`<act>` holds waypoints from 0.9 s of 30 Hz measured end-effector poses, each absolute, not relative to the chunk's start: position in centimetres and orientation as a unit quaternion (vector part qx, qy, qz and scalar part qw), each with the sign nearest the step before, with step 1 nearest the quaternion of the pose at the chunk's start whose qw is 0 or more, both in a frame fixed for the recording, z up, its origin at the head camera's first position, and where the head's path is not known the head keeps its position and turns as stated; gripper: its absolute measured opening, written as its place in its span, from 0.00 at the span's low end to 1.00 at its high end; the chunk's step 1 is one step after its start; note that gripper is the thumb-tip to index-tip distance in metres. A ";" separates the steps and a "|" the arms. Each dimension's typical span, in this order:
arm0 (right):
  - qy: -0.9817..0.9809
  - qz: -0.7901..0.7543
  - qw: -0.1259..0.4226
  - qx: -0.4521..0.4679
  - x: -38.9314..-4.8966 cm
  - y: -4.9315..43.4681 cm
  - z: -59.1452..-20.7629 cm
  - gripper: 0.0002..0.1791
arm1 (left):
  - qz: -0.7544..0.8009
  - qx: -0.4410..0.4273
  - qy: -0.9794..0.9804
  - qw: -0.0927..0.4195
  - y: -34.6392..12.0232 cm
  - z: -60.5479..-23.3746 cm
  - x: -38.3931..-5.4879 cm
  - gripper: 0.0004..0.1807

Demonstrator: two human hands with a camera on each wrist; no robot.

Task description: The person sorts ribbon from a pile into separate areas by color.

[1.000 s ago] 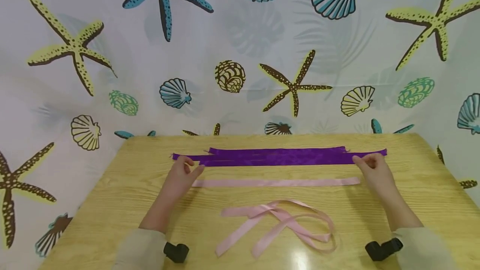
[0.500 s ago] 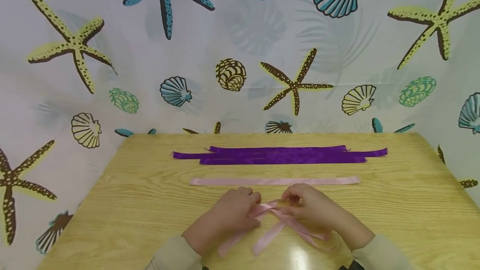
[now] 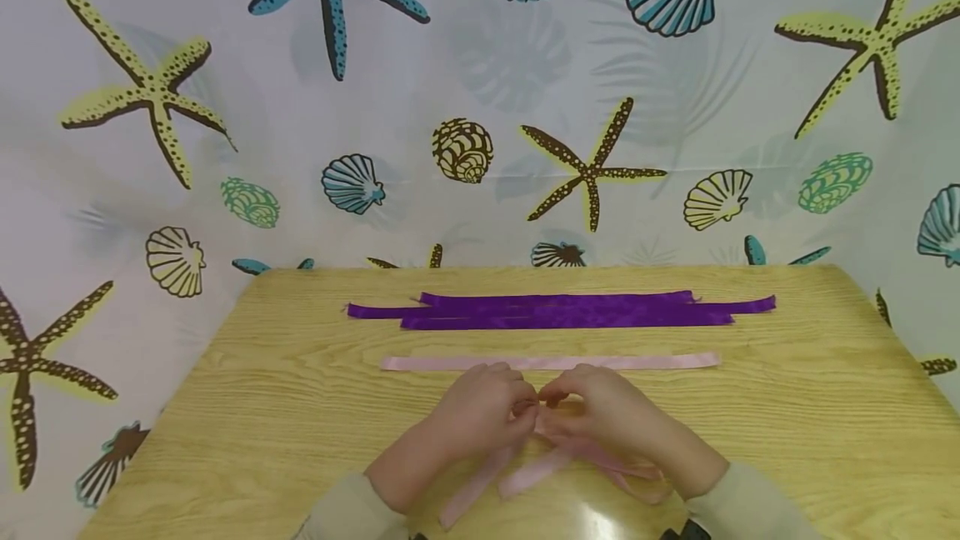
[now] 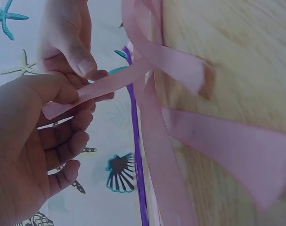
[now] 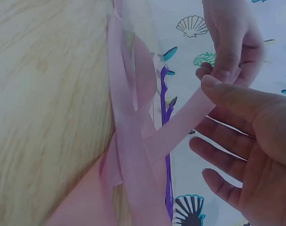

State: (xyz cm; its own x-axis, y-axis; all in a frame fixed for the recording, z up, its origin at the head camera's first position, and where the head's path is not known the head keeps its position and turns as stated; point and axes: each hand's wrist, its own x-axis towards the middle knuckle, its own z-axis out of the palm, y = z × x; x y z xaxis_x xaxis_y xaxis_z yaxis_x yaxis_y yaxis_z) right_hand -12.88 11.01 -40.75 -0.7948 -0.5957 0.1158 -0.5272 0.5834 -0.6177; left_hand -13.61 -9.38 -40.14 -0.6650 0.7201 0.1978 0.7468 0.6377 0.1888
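Note:
In the head view my left hand (image 3: pixel 480 411) and right hand (image 3: pixel 618 415) meet over a loose, looped pink ribbon (image 3: pixel 474 492) on the table. The left wrist view shows my left hand (image 4: pixel 20 136) pinching the ribbon's raised end (image 4: pixel 114 81) between thumb and forefinger, its other fingers loosely bent. Close beside it, my right hand (image 5: pixel 256 127) has its thumb on one face of the same strip and fingers behind, seen in the right wrist view. More tails and loops of the ribbon (image 5: pixel 128 155) hang toward the table below. Part of the ribbon is hidden beneath the hands.
Beyond the hands a straight pink ribbon (image 3: pixel 551 362) lies flat across the wooden table (image 3: pixel 262 440). Farther back are several overlapping purple ribbons (image 3: pixel 562 311), laid lengthwise. A white cloth (image 3: pixel 405 90) printed with shells and starfish hangs behind the table.
Both hands have come from the ends of the purple ribbons to the looped pink ribbon. In the last half second the right hand has shifted left to meet the left one, and the ribbon's tails have shifted.

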 end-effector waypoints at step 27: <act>0.820 -0.437 0.242 -0.280 -13.0 18.8 -39.6 0.06 | -0.397 -0.148 -0.905 -0.042 -19.8 -37.1 -15.6 0.13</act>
State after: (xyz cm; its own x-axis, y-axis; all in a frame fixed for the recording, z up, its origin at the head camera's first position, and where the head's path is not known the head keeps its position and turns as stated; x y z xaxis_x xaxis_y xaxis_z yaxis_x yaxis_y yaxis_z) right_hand -13.01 18.84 -39.65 -0.7263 -0.6704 -0.1520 -0.2483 0.4620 -0.8514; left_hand -15.64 -19.85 -37.07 -0.9528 0.3007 0.0411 0.2339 0.6412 0.7309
